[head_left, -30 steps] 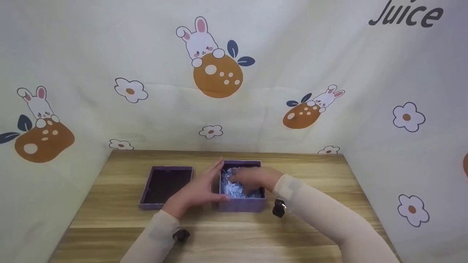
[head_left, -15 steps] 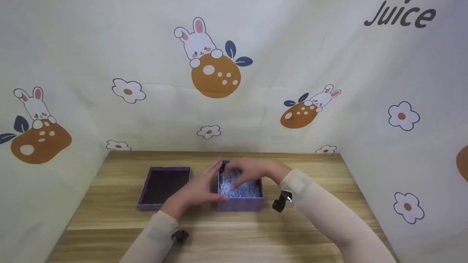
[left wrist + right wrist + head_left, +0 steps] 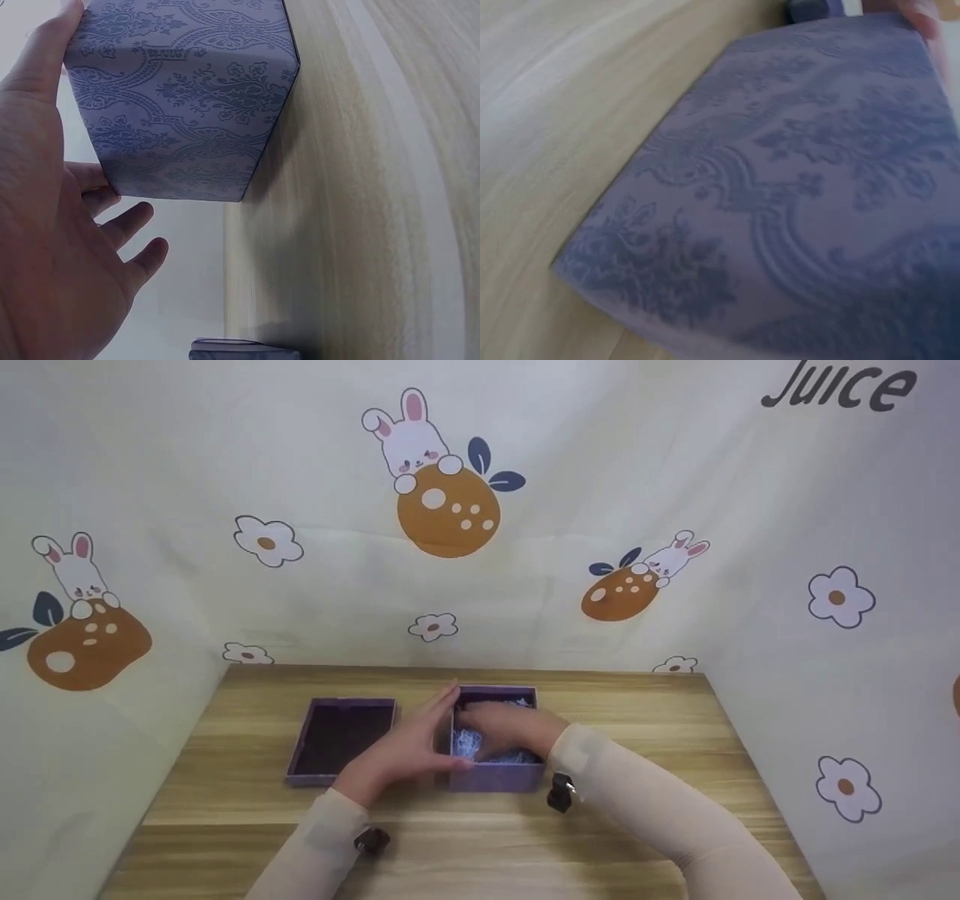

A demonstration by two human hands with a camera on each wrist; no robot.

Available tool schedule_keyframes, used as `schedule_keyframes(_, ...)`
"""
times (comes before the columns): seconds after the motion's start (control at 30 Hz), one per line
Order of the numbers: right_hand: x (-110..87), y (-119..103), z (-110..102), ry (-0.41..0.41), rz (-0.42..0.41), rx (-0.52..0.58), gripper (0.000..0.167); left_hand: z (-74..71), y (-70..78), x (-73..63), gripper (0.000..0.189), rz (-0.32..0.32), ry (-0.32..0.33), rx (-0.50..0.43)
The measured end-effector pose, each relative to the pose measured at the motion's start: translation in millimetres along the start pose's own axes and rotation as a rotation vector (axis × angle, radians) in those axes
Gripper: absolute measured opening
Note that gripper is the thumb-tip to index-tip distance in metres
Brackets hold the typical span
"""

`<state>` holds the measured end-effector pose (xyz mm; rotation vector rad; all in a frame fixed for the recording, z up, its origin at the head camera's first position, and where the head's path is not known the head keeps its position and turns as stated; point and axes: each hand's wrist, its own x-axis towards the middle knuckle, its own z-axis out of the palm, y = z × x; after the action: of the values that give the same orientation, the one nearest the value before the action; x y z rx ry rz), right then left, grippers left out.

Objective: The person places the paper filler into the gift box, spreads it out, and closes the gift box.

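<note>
A purple patterned box [image 3: 496,778] without its lid stands on the table. Inside lies pale blue shredded paper [image 3: 467,744]. My left hand [image 3: 405,746] spans the box's left side, thumb at the front rim and a fingertip at the back corner; in the left wrist view the same hand [image 3: 60,240] holds the patterned box [image 3: 180,112], with some fingers free of it. My right hand [image 3: 510,729] reaches down into the box among the paper. Its fingertips are sunk out of sight, so I cannot tell what they hold. The right wrist view shows mostly the box's wall [image 3: 780,187].
Left of the box a shallow purple lid [image 3: 313,781] lies with its dark inside up, partly behind my left hand. The wooden table [image 3: 480,847] ends at a back curtain [image 3: 322,585] printed with rabbits, oranges and flowers.
My right hand lifted a little from the paper, then went back down deeper into the box, shifting the shreds. The left hand and the lid have stayed in place.
</note>
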<state>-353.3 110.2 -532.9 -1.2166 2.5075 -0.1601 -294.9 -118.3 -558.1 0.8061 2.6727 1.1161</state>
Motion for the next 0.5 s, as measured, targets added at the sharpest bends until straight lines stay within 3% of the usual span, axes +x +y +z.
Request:
schedule_keyframes(0.3,-20.7,8,-24,0.03,-0.03,0.13,0.082,-0.7,2.8,2.0,0.131,-0.018,-0.002,-0.019)
schedule_keyframes(0.5,-32.1,9,-35,0.019,-0.116,0.175,0.033,0.2,2.3,-0.3,0.129,-0.023,0.01,-0.042)
